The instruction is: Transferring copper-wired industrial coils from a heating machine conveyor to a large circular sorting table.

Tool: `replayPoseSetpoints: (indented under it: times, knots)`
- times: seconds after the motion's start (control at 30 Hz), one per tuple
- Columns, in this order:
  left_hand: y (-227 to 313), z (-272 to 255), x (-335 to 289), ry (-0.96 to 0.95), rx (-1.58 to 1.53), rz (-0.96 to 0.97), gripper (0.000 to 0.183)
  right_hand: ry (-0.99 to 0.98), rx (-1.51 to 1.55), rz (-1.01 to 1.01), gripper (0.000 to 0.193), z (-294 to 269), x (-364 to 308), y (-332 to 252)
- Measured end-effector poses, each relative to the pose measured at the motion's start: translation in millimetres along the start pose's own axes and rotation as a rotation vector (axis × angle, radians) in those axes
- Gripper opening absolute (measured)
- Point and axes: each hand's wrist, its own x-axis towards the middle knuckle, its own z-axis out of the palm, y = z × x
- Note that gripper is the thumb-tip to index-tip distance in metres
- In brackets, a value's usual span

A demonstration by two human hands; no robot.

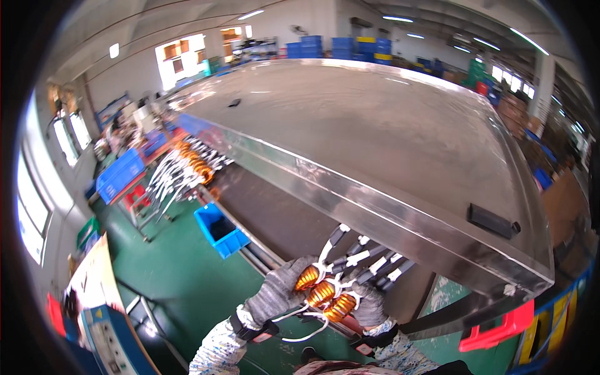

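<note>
Three copper-wound coils (321, 292) sit side by side between my hands, at the edge of a dark conveyor belt. White sleeved leads (356, 259) with black ends run from them over the belt toward the metal hood. My left hand (279, 292), in a grey glove, is closed on the coils from the left. From the right, my gloved right hand (371, 305) is closed on them too; its fingers are partly hidden behind the nearest coil. A loose white lead (307, 338) loops below the coils.
A wide metal hood (375, 137) covers the belt (269, 203) ahead; a black block (491, 221) lies on top. More coils with white leads (194, 164) are heaped on the belt's far left. A blue bin (222, 230) hangs beside it. A red stool (499, 328) stands right.
</note>
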Motion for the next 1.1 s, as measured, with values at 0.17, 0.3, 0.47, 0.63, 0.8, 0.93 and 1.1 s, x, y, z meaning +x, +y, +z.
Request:
replayPoseSetpoints:
  times: [0.17, 0.3, 0.47, 0.63, 0.8, 0.93, 1.1]
  knots:
    - [33, 29, -82, 0.357, 0.230, -0.148, 0.056, -0.118, 0.040, 0.260, 0.038, 34, -31, 0]
    - [76, 52, -143, 0.518, 0.268, -0.388, 0.057, -0.122, 0.094, 0.537, 0.032, 46, -58, 20]
    - [130, 86, -223, 0.661, 0.445, -0.604, 0.052, -0.307, 0.063, 0.754, 0.027, 61, -116, 54]
    - [177, 137, -297, 0.752, 0.482, -0.836, 0.048, -0.305, 0.147, 0.985, 0.037, 78, -189, 69]
    - [249, 211, -378, 0.908, 0.495, -1.001, 0.048, -0.330, -0.013, 1.184, 0.046, 70, -287, 83]
    - [325, 286, -445, 1.101, 0.497, -1.154, 0.048, -0.505, -0.105, 1.371, 0.037, 82, -386, 82]
    - [433, 374, -516, 1.404, 0.526, -1.339, 0.044, -0.643, -0.221, 1.722, 0.023, 77, -518, 92]
